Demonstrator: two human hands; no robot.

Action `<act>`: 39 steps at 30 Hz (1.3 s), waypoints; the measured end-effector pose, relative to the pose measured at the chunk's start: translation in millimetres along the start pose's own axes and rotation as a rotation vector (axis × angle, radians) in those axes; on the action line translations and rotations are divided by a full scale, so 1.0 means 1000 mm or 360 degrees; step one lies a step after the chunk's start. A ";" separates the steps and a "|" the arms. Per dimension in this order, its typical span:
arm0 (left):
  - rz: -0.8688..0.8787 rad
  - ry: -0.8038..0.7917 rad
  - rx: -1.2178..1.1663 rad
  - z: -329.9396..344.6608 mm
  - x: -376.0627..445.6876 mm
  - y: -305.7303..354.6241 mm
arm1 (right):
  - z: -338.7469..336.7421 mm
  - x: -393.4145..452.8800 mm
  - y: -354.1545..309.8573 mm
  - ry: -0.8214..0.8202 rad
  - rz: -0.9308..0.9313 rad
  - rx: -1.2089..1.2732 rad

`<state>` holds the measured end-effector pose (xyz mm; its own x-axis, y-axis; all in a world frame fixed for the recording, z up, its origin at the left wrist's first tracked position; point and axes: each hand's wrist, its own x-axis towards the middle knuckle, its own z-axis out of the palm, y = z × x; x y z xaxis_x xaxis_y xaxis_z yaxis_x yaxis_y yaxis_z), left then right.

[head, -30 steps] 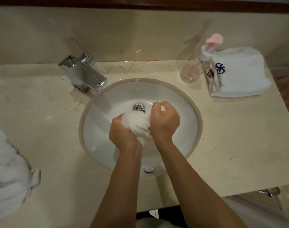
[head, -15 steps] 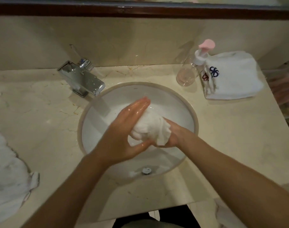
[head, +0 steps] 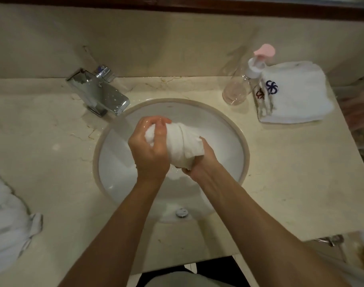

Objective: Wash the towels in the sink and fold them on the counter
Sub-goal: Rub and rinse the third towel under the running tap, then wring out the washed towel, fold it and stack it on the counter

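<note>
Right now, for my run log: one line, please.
stage: wringing | left hand and right hand: grip towel | over sink

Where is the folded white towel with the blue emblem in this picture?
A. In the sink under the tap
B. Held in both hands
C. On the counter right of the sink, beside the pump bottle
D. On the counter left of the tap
C: the folded towel lies on the counter right of the sink, next to the pump bottle.

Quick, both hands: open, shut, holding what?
Left hand: grips the towel.
Right hand: grips the same towel from below.
</note>
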<state>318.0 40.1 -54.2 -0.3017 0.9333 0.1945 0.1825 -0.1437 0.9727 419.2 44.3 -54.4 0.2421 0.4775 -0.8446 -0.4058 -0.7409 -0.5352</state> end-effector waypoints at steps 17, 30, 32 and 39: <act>-0.0819 0.0664 -0.0371 0.019 0.005 -0.021 | 0.023 0.013 -0.005 0.0607 -0.0573 -0.0449; -0.1254 -0.0903 -0.0454 -0.014 0.000 0.039 | -0.053 -0.049 -0.037 0.0444 -0.1456 -0.0350; -0.1372 -0.1023 -0.0560 -0.007 -0.012 0.054 | -0.066 -0.058 -0.035 0.0431 -0.1812 -0.0464; -0.0802 -0.1081 -0.0522 0.014 -0.046 0.084 | -0.142 -0.068 -0.053 0.0399 -0.1123 -0.0141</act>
<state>360.0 -10.3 17.3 0.3623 0.8891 -0.2795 -0.1290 0.3449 0.9297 549.0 -15.7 29.9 0.6158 0.7390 -0.2734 -0.0103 -0.3395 -0.9406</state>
